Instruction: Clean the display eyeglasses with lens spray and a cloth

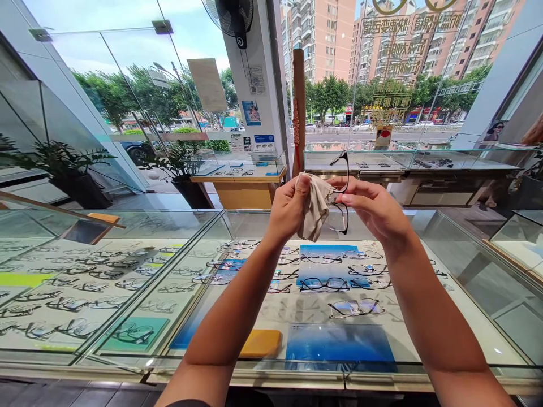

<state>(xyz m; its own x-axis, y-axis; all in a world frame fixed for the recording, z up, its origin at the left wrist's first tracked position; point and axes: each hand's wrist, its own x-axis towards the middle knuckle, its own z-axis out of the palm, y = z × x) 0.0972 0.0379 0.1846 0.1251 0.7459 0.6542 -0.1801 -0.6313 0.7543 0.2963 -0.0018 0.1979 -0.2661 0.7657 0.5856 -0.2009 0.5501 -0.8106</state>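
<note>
In the head view, both my hands are raised above a glass display case [237, 226]. A crumpled beige cleaning cloth [316, 206] is gripped in my left hand [291, 203], the thumb pressed on its top. Between the fingers of my right hand [367, 203] is a pair of eyeglasses [345, 220] with a dark, thin frame, turned on its side. The cloth hangs against the glasses, and its edge meets my right fingertips. Part of the lenses is hidden behind cloth and fingers.
Inside the case lie several eyeglasses [324, 284], a blue gradient card [339, 345] and a yellow case [261, 343]. A mirror [87, 230] stands on the left counter. Potted plants [182, 169], a wall fan [237, 20] and more display counters [241, 192] are farther back.
</note>
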